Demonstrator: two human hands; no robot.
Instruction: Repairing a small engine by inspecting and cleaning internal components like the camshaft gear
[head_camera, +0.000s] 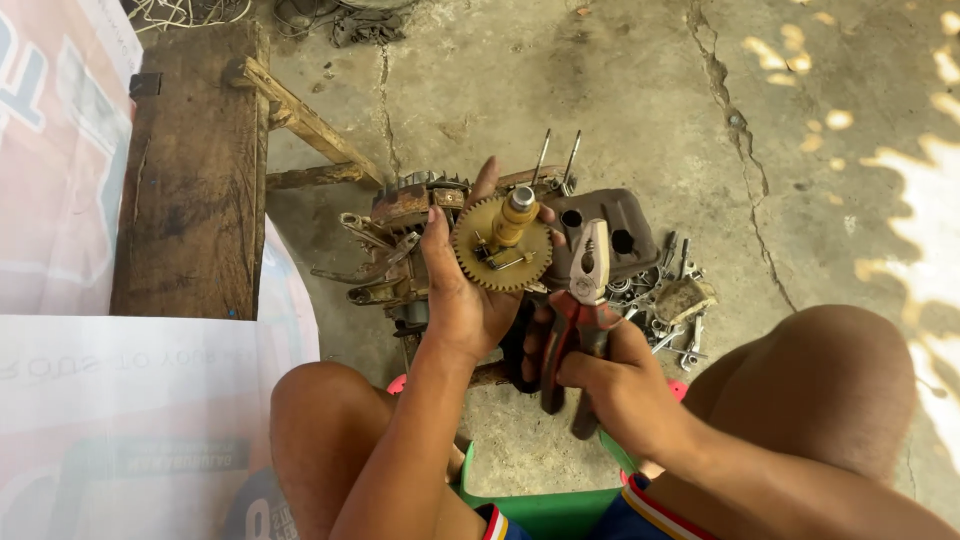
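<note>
Two bare hands work over a cracked concrete floor (620, 90) in the head view. The left hand (462, 300) grips one round, toothed gear (500, 245) of dull yellow metal, fingers curled around its rim; a short brass-coloured shaft with a silvery tip stands up from its middle. The right hand (612, 385) is clenched on one pair of pliers (582, 300) with red and dark handles and grey steel jaws pointing up beside the gear. Behind them on the floor sits a rusty, greasy engine block (400, 245), with a dark cover (610, 225) and scattered bolts (670, 310) close by. One worn wooden desk (190, 170) stands at left.
</note>
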